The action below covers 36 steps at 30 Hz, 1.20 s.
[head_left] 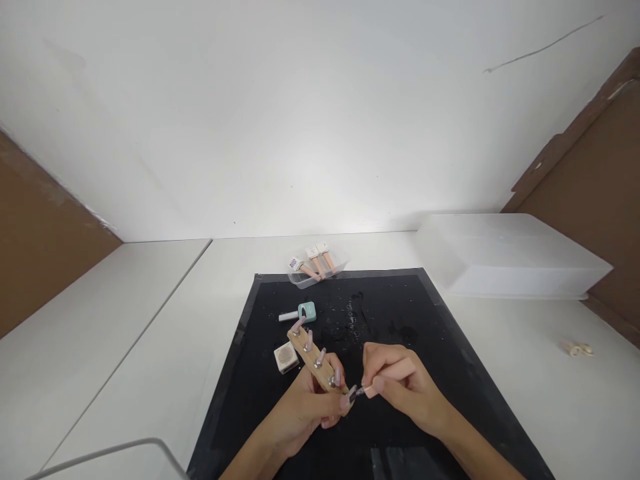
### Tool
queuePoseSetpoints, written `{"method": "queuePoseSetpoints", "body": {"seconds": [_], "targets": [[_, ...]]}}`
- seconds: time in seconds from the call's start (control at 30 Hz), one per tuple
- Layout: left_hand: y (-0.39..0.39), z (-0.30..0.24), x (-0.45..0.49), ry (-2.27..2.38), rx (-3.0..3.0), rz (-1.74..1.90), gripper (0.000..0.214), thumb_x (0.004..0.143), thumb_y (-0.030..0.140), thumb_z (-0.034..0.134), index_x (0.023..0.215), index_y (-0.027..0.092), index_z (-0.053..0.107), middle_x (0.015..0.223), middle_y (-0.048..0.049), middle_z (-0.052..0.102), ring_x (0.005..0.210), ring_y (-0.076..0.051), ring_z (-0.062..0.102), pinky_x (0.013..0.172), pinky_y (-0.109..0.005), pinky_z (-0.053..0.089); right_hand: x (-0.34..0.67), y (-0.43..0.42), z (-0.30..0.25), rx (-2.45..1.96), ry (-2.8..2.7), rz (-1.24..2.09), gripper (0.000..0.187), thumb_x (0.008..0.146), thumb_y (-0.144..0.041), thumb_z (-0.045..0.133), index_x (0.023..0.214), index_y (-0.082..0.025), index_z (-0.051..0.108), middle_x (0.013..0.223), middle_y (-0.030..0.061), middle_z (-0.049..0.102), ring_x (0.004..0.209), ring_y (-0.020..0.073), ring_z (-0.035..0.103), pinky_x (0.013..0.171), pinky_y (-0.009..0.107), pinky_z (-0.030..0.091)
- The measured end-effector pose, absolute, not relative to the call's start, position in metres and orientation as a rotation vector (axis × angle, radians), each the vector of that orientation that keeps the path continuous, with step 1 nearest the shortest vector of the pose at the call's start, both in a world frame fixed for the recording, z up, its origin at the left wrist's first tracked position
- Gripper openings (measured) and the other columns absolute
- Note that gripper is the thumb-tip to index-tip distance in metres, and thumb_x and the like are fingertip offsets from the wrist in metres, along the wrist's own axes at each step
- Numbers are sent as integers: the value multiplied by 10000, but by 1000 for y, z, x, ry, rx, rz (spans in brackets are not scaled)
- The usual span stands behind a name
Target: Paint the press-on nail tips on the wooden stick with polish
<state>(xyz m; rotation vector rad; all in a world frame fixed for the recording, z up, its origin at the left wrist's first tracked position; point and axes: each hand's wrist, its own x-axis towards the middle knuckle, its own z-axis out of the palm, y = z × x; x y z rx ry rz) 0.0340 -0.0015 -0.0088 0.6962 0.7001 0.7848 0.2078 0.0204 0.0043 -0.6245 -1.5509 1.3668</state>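
Observation:
My left hand [315, 403] is wrapped round a wooden strip [314, 355] that bears several false nail tips [320, 358] on small metal stands. The strip slants from upper left to lower right. My right hand [400, 380] pinches a nail polish brush [371, 391] by its peach handle. Its dark bristle end is at the nail tip [352, 393] nearest my left thumb; whether they touch I cannot tell. Left of the strip stands a small white square bottle [287, 358]. Beyond it lies a teal square item with a white stick-like handle [307, 311].
A clear plastic tray [300, 283] at the mat's far edge holds 3 peach-handled bottles [320, 257]. The black mat [390, 300] covers the middle of the white table. A white bin [520, 260] stands at the back right, and small beige pieces [577, 348] lie at the right.

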Motion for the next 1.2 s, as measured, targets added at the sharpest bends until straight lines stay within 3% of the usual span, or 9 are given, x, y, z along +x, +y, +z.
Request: {"method": "queuePoseSetpoints", "body": {"seconds": [0.13, 0.3, 0.5, 0.7, 0.83, 1.03, 1.2], "targets": [[-2, -10, 34, 698, 728, 781, 332, 587, 214, 737, 667, 186, 416, 502, 89, 375, 439, -27, 279, 405, -189, 158, 208, 22, -5, -714, -1422, 1260, 384, 840, -314, 526, 495, -185, 635, 566, 22, 551, 542, 147, 448, 527, 286, 334], [-3, -14, 33, 723, 771, 774, 291, 591, 186, 727, 675, 179, 448, 526, 76, 404, 447, -31, 309, 407, -191, 185, 208, 20, -4, -603, -1476, 1355, 299, 812, -382, 554, 614, -183, 655, 541, 19, 534, 528, 151, 448, 490, 280, 329], [-3, -15, 34, 719, 770, 779, 282, 597, 177, 717, 680, 183, 448, 523, 73, 417, 453, -37, 319, 400, -190, 183, 207, 20, -5, -744, -1437, 1260, 379, 843, -310, 528, 502, -179, 629, 572, 21, 546, 531, 136, 448, 507, 277, 339], [-3, -13, 35, 737, 787, 773, 268, 595, 171, 716, 671, 175, 460, 542, 70, 426, 460, -36, 330, 403, -190, 194, 207, 20, -5, -615, -1438, 1403, 310, 819, -367, 558, 592, -175, 647, 551, 11, 533, 520, 136, 445, 486, 266, 318], [-3, -14, 36, 735, 798, 772, 264, 601, 173, 712, 684, 176, 461, 546, 66, 441, 458, -36, 332, 401, -191, 191, 207, 19, -3, -734, -1460, 1364, 377, 841, -346, 534, 521, -165, 619, 589, 24, 563, 533, 129, 475, 501, 256, 348], [-4, -16, 35, 745, 806, 760, 267, 596, 175, 713, 684, 174, 460, 544, 69, 441, 455, -36, 338, 406, -191, 204, 208, 18, -7, -727, -1395, 1422, 350, 822, -428, 538, 613, -161, 627, 553, 1, 529, 484, 109, 436, 455, 232, 305], [-5, -14, 35, 755, 813, 764, 265, 587, 176, 715, 683, 174, 468, 539, 69, 450, 453, -38, 341, 401, -187, 213, 206, 18, -2, -792, -1462, 1457, 371, 813, -423, 552, 569, -152, 617, 571, 11, 546, 502, 110, 466, 479, 232, 329]]}}
